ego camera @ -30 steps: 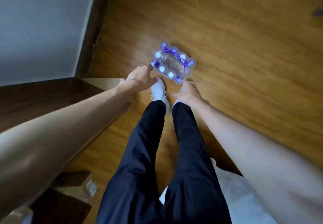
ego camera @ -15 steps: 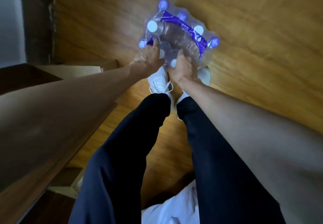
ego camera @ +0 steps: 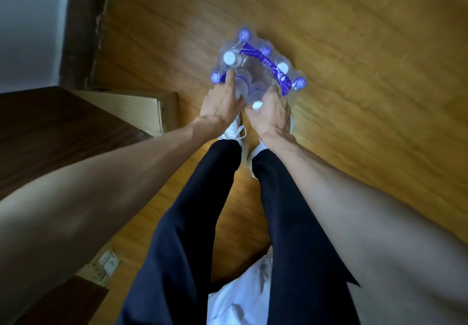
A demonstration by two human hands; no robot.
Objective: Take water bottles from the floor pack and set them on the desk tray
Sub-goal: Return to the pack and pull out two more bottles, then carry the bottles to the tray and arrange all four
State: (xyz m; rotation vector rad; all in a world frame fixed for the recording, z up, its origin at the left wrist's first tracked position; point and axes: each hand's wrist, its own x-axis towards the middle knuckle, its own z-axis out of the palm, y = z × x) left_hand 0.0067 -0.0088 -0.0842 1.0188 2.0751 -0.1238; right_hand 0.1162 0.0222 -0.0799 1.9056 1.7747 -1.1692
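Note:
A shrink-wrapped pack of water bottles (ego camera: pixel 263 67) with blue and white caps and a purple band stands on the wooden floor in front of my feet. Both hands are at its near side. My left hand (ego camera: pixel 221 103) presses on the pack's near left corner, index finger stretched along the wrap and the other fingers curled into it. My right hand (ego camera: pixel 273 114) is wrapped around one water bottle (ego camera: pixel 256 99) at the near edge, its white cap showing beside my thumb. The desk tray is out of view.
A dark wooden desk top (ego camera: pixel 63 137) fills the left side, with a cardboard box (ego camera: pixel 141 108) under it on the floor. Another labelled box (ego camera: pixel 103 266) lies lower left. Wooden floor (ego camera: pixel 367 96) stretches to the right of the pack. My legs and white shoes stand just behind the pack.
Both hands went from hovering short of the pack to gripping its near side. The right hand has closed around a bottle whose white cap now shows beside the thumb.

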